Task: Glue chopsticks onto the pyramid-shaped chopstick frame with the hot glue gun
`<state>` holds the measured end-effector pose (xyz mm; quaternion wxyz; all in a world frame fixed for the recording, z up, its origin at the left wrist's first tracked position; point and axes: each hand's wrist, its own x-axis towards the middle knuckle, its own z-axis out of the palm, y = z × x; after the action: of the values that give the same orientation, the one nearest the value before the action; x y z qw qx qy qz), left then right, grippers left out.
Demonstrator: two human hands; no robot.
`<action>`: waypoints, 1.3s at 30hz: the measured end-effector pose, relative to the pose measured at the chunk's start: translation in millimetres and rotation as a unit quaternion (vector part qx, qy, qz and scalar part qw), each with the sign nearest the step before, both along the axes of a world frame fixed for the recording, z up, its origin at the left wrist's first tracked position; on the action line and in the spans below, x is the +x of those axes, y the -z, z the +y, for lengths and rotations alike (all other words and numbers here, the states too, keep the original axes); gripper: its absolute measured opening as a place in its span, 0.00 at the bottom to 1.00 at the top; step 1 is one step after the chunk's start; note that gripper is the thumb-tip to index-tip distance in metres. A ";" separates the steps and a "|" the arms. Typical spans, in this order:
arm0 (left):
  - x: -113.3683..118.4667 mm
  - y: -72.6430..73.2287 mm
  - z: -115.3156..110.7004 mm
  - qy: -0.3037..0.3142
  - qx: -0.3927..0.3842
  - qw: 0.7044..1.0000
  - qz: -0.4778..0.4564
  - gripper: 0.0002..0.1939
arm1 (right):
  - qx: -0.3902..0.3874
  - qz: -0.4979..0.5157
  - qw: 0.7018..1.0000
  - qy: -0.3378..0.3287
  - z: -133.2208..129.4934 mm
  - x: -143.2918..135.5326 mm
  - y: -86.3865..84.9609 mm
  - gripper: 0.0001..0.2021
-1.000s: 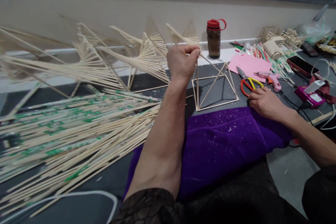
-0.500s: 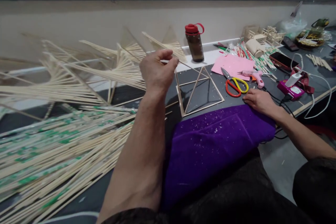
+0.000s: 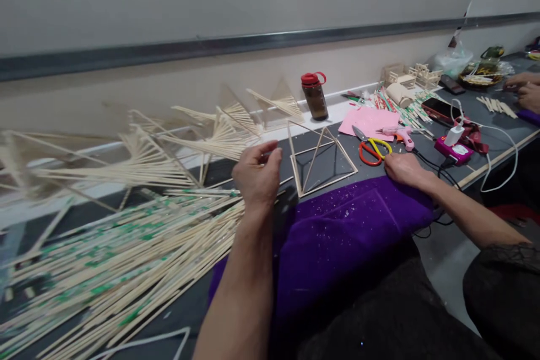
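So we've got this little pyramid frame [image 3: 323,160] glued up from thin pale wooden sticks, sitting upright on the dark grey tabletop just right of the frame's centre. It has a square base lying flat, with slanted sticks rising to meet at a peak near the top. It's see-through, just edges, no panels. The front base stick sits just beside the back edge of the purple cloth. To the lower left we've got a big loose pile of sticks [image 3: 126,253], pale with green-printed wrappers mixed in, fanned out flat.
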<state>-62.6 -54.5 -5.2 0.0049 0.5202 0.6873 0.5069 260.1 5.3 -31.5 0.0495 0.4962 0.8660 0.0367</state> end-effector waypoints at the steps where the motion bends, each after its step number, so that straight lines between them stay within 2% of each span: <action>1: -0.7 6.0 -2.9 -0.025 0.018 0.999 -0.013 0.15 | 0.004 0.003 1.000 0.009 -0.5 0.8 2.3 0.17; 5: 0.2 20.3 -12.0 -0.037 0.036 0.998 -0.041 0.13 | 0.033 0.027 0.997 0.063 2.7 9.4 9.0 0.18; 8: 1.3 23.5 -14.7 -0.035 0.038 0.998 -0.032 0.13 | 0.056 0.083 0.989 0.109 9.2 20.9 10.2 0.16; 11: 0.5 26.8 -12.9 -0.038 0.034 0.998 -0.022 0.14 | 0.064 0.156 0.977 0.127 15.4 31.9 11.3 0.13; 17: -3.9 35.5 -7.7 -0.032 0.011 0.999 -0.011 0.14 | 0.020 0.230 0.966 0.112 19.2 40.2 14.5 0.11; 23: -2.3 33.1 -9.4 -0.029 0.011 0.999 -0.020 0.14 | 0.005 0.376 0.923 0.086 8.2 50.5 4.8 0.17; 26: 0.7 32.2 -9.8 -0.022 0.020 0.999 -0.022 0.14 | -0.053 0.419 0.904 0.065 -7.8 51.6 -4.2 0.17; 29: 2.6 32.2 -9.5 -0.022 0.020 0.999 -0.019 0.12 | -0.132 0.440 0.888 0.022 -29.3 37.5 -12.4 0.14; 32: 2.5 32.8 -9.0 -0.020 0.023 0.999 -0.015 0.12 | -0.193 0.418 0.885 -0.069 -47.7 9.0 -14.8 0.10; 36: 1.4 34.1 -7.9 -0.019 0.037 0.999 -0.026 0.12 | -0.147 0.328 0.903 -0.234 -55.7 -30.6 -6.6 0.06; 39: 2.4 33.7 -7.8 -0.017 0.044 0.998 -0.035 0.11 | -0.125 0.225 0.919 -0.299 -54.4 -47.5 2.1 0.08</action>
<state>-60.3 -62.3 -38.9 -0.0026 0.4900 0.6726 0.5545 212.6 -49.1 -33.7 -0.0983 0.1991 0.9599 -0.1712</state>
